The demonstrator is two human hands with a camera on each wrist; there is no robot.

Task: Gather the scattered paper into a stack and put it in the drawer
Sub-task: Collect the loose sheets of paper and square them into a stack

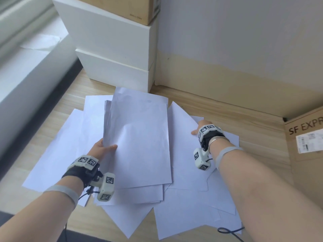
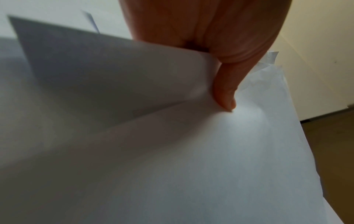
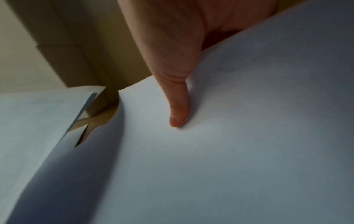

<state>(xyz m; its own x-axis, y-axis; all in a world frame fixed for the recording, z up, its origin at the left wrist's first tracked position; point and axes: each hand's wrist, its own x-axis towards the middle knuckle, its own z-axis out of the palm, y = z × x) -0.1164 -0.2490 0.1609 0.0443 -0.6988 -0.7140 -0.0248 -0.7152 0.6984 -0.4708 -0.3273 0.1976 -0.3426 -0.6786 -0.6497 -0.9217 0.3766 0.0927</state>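
Holding a bunch of gathered sheets (image 1: 139, 137) by the near-left corner, the left hand (image 1: 102, 149) has its thumb on top & fingers underneath, so the bunch is lifted and tilted above the rest. In the left wrist view the thumb (image 2: 226, 94) presses down on the top sheet while a lower sheet bends away to the left.

Loose paper (image 1: 183, 212) lies spread over the wooden floor (image 1: 236, 119), overlapping at odd angles, some under the held bunch, some fanned out toward the person on both sides.

Right hand (image 1: 201, 126) reaches to the far-right part of the spread. Its thumb (image 3: 178, 109) sits on top of a sheet (image 3: 249, 136) whose edge lifts up off the floor, with the palm above that edge; the other fingers are hidden behind the paper, so it looks like a pinch on that sheet, but can't fully confirm.

White drawer unit (image 1: 113, 55) stands beyond the paper against the wall (image 1: 236, 41), both fronts closed, w/ a brown cardboard box (image 1: 132, 7) on top. Another cardboard box (image 1: 307, 154), printed w/ black letters, stands at the right, near the right arm.
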